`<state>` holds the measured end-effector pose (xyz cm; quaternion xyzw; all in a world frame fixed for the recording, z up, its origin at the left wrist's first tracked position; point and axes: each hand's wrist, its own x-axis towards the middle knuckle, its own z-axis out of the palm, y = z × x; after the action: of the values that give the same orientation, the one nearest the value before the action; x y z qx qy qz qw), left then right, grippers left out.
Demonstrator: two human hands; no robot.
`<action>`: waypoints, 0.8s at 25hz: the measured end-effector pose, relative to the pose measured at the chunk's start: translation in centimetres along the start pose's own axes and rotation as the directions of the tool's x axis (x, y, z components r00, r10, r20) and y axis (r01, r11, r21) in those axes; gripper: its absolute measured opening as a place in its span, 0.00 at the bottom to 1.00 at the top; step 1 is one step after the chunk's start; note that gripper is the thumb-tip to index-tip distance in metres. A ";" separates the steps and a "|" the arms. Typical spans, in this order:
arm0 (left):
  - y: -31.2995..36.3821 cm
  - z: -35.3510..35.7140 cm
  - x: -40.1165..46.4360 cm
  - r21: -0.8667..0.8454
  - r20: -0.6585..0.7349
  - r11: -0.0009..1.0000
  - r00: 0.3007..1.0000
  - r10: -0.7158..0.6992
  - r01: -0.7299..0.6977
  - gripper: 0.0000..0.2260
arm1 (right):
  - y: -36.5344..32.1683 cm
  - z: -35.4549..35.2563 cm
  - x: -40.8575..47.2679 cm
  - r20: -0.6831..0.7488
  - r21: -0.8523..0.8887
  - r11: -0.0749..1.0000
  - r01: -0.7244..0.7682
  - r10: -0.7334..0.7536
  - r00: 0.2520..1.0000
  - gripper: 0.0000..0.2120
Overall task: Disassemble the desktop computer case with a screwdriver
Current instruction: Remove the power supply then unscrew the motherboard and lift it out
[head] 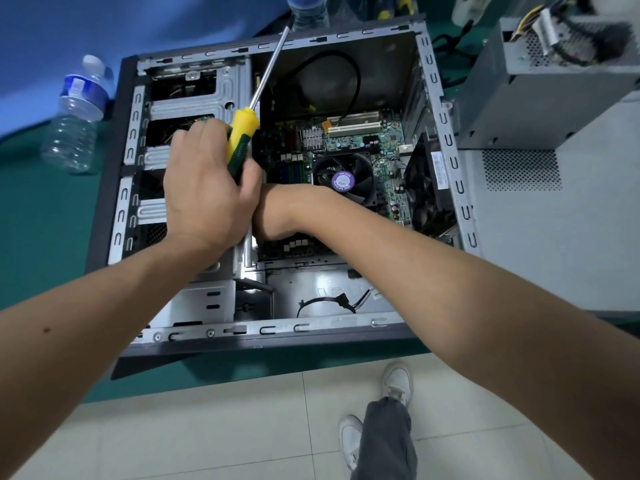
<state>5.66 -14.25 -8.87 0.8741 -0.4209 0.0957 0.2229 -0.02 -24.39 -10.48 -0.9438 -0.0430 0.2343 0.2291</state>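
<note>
Over the open computer case [446, 140] on its side, my left hand [204, 188] wraps the screwdriver [242, 133], shaft toward 1 o'clock. Right hand [273, 213] hidden behind it, grip can't tell. Steel chassis's stiff, heavy, sharp-edged; motherboard [349, 140] fragile, so lift by frame rails.

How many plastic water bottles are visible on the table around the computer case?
2. One water bottle lies tilted left of the computer case. The second bottle is behind the case at the top edge, partly cut off. Others may be out of view.
</note>
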 end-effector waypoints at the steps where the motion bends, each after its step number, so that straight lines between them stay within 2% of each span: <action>1: 0.0 0.0 0.0 0.000 0.002 1.000 1.000 0.000 0.000 0.08 | -0.1 0.0 0.1 0.008 0.001 1.000 -0.006 0.006 1.000 0.16; 5: 0.0 0.0 0.0 0.002 -0.001 1.000 1.000 0.006 -0.006 0.08 | -0.1 0.2 0.5 0.057 -0.035 0.999 0.003 -0.001 0.998 0.13; 10: 0.0 0.0 0.0 -0.006 -0.001 1.000 1.000 0.003 -0.003 0.08 | -0.2 0.3 0.2 -0.028 -0.032 0.999 -0.042 0.041 0.999 0.17; 16: 0.1 0.0 0.0 -0.016 -0.002 1.000 1.000 -0.001 0.001 0.08 | -0.2 -0.1 -0.1 0.047 -0.039 0.999 0.027 -0.025 0.999 0.19; 20: -0.1 0.1 -0.1 -0.004 -0.001 1.000 1.000 -0.010 0.010 0.08 | -0.2 -0.1 0.0 0.004 -0.051 0.998 -0.031 0.031 1.000 0.18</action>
<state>5.71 -14.15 -9.04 0.8758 -0.4164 0.0942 0.2253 0.06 -24.24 -10.35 -0.9493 -0.0350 0.2391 0.2011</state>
